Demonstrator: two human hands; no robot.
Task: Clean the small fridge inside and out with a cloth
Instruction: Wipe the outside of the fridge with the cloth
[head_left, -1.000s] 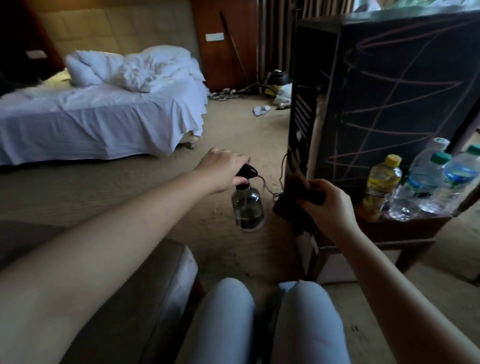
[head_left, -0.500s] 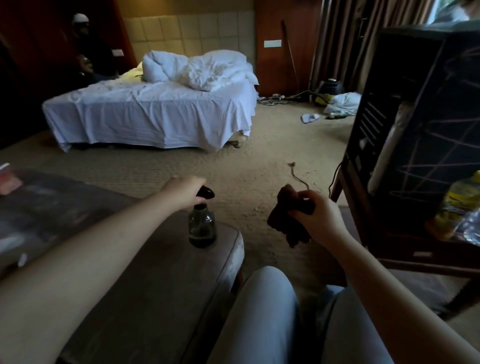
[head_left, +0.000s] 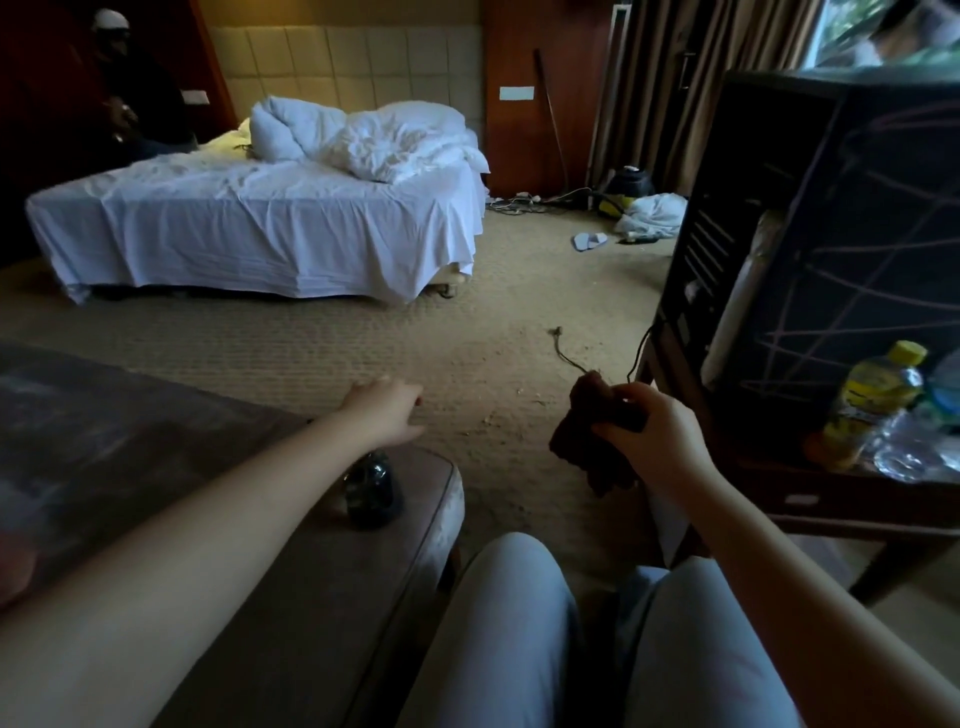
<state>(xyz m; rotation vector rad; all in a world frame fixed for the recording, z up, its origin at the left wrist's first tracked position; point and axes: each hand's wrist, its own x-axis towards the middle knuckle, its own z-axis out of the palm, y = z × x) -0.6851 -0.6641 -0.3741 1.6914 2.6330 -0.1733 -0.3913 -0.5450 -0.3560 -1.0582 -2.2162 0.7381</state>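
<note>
The small black fridge (head_left: 852, 249) stands at the right on a low wooden table (head_left: 831, 509); I see its back and side. My right hand (head_left: 654, 431) grips a dark brown cloth (head_left: 582, 436) in front of the table, apart from the fridge. A dark spray bottle (head_left: 370, 488) stands on the padded seat (head_left: 260, 545) at the left. My left hand (head_left: 382, 410) hovers just above the bottle with relaxed fingers, holding nothing.
Plastic drink bottles (head_left: 872, 405) crowd the table beside the fridge. A cord (head_left: 566, 353) trails over the carpet. A white bed (head_left: 260, 223) fills the far left, with a person sitting behind it. My knees (head_left: 519, 623) are at the bottom.
My left hand has set the spray bottle down on the padded seat and let go of it. The view turned left, away from the fridge. The right hand still holds the cloth.
</note>
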